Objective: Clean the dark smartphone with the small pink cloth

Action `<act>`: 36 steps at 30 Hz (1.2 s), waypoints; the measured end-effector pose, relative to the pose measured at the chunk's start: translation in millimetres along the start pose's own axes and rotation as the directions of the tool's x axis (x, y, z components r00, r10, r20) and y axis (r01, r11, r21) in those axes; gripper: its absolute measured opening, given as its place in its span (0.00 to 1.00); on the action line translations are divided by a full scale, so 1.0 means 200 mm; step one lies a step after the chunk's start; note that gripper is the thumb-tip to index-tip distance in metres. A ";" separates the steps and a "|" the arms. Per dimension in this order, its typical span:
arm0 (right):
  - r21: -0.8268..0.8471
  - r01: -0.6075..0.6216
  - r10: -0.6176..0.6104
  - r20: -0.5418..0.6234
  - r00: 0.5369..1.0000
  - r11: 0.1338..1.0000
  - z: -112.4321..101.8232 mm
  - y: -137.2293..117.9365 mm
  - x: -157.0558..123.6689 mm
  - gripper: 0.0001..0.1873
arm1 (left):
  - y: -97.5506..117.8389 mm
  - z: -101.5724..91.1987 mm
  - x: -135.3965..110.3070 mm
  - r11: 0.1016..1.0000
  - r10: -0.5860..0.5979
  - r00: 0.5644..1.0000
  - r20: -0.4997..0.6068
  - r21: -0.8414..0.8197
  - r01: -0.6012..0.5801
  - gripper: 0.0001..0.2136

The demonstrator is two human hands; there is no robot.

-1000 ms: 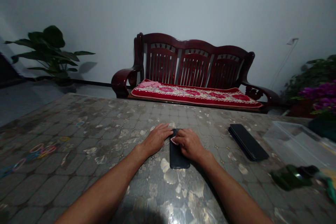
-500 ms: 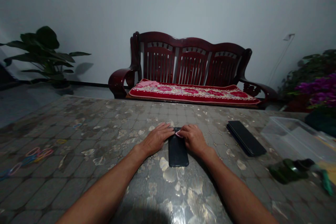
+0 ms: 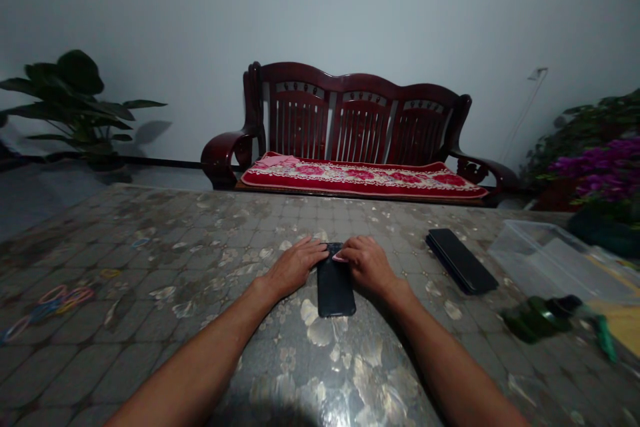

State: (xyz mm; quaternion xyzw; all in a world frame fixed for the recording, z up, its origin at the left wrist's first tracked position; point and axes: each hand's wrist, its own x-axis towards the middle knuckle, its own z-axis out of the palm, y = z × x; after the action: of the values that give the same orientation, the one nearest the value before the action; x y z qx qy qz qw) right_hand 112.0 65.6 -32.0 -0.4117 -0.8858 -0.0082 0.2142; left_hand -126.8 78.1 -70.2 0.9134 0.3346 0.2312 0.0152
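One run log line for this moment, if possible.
left hand: on phone edge | right hand: holds pink piece against phone | second phone: apart, right

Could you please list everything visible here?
Black smartphone: one, table centre, between the hands.
Second black smartphone: one, table, farther right.
Small pink piece: one, at right fingertips.
Clear plastic box: one, table's right edge.
Dark green object: one, near right.
Coloured rubber bands: several, table's left.
Grey patterned table: one.
Dark red wooden bench: one, behind table.
Green leafy plant: one, far left.
Purple flowers: cluster, far right.
Left hand: touches phone's top.
Right hand: holds pink piece.
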 end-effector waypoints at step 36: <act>0.099 0.195 -0.204 0.087 0.975 0.976 -0.02 -0.03 -0.05 0.13 | 0.02 -0.05 0.01 0.985 -0.150 0.988 0.045 0.088 0.146 0.22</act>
State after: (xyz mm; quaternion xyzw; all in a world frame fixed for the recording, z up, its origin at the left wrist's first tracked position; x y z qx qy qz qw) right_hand 114.8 52.4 -31.3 -0.3106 -0.9314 0.0299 0.1875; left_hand -127.7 74.1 -59.5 0.8915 0.4103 0.1918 0.0024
